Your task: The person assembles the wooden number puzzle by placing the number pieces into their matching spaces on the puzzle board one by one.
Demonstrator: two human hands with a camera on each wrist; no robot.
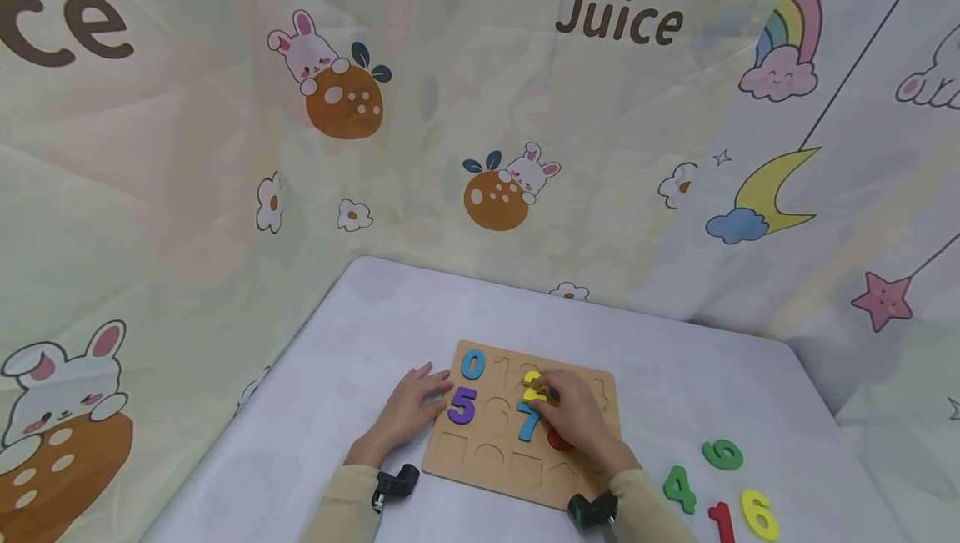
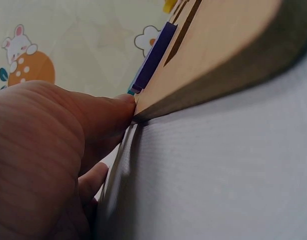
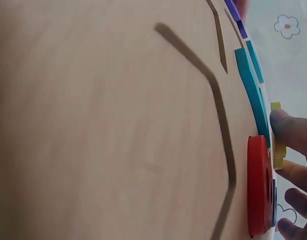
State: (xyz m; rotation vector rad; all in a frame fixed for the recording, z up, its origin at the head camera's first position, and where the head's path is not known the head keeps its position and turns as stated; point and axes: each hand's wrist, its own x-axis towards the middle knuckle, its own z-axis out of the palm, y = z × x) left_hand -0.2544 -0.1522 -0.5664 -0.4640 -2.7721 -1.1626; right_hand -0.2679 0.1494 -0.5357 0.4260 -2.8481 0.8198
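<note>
Yellow number piece (image 1: 534,395): I pinch it in my right hand (image 1: 576,411); my left hand (image 1: 408,408), fingers loosely extended, touches the puzzle board (image 1: 482,423) beneath my right.

1. Your head camera is looking forward and down from farthest off.
2. Your left-wrist camera (image 1: 397,483) is hugging the wooden number board (image 1: 480,434) edge-on.
3. Your right-wrist camera (image 1: 592,510) is skimming its face; all are sharing it.

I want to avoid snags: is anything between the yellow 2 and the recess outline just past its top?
Nothing visible is. The right hand's grip pinches the yellow 2 at that recess outline; the blue 7 lies on the near side, not between them. The grip hides part of the board; beneath it I can't tell.
</note>
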